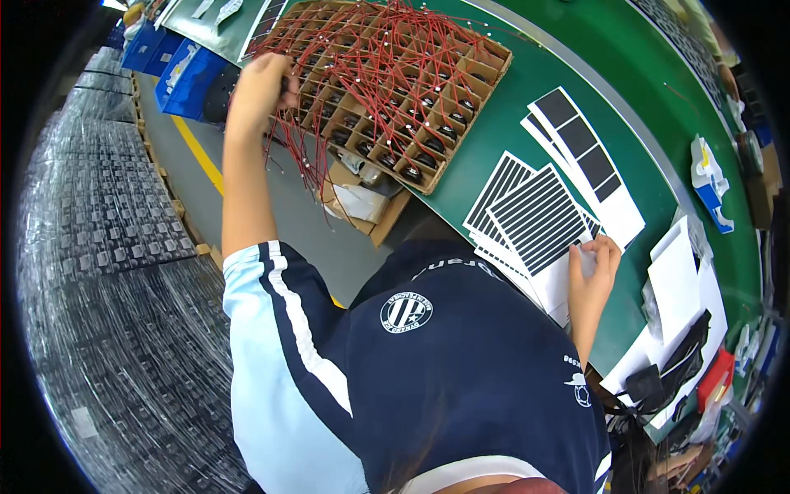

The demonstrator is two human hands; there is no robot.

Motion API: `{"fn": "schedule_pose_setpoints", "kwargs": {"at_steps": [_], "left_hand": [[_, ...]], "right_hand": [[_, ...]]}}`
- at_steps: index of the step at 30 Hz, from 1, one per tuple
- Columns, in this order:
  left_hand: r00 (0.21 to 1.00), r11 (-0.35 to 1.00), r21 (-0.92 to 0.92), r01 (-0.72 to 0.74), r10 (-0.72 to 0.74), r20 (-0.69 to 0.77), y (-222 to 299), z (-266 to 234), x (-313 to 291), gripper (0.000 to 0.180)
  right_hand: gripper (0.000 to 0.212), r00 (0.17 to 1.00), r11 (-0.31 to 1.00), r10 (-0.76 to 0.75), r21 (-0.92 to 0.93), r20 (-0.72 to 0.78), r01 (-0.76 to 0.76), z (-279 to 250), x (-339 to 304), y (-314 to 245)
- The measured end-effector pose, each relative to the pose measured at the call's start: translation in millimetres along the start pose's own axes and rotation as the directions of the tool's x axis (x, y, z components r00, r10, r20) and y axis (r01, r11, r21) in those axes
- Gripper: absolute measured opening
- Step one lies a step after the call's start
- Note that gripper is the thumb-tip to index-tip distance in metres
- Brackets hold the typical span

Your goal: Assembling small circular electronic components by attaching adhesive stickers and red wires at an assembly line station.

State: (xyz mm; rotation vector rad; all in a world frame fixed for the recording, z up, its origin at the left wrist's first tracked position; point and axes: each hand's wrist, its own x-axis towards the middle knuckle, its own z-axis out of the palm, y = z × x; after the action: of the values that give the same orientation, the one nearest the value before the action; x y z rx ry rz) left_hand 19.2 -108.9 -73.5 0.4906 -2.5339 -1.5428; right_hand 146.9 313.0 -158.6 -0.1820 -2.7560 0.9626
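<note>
My left hand [265,92] is raised at the left edge of a cardboard divider box [432,185], its fingers curled round something dark, mostly hidden. In the box's cells sit several small black round parts [411,174], with red wires [362,78] tangled over the top and hanging down its near side. My right hand [596,267] rests at the lower right corner of a white sheet of black strips [539,218], fingers bent together. A pale bit shows between thumb and fingers, too small to name. More striped sheets [496,191] lie underneath.
White sheets with large black rectangles [576,138] lie beyond the striped ones on the green table [494,123]. Blue bins [188,85] stand left of the box. An opened carton [362,202] sits below its near edge. Wrapped stacks [123,247] fill the left side.
</note>
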Motion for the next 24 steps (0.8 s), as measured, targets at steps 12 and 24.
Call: {"fn": "schedule_pose_setpoints", "kwargs": {"at_steps": [12, 24], "left_hand": [[0.777, 0.539, -0.809, -0.236, 0.605, 0.176, 72.6, -53.4, -16.2, 0.023], [0.561, 0.818, -0.527, -0.229, 0.554, 0.615, -0.4, 263.1, -143.7, 0.038]], "right_hand": [[0.017, 0.992, 0.999, 0.044, -0.037, 0.121, -0.040, -17.1, -2.0, -11.4], [0.015, 0.977, 0.720, 0.122, 0.661, 0.178, -0.210, -22.4, -2.0, 40.5]]}}
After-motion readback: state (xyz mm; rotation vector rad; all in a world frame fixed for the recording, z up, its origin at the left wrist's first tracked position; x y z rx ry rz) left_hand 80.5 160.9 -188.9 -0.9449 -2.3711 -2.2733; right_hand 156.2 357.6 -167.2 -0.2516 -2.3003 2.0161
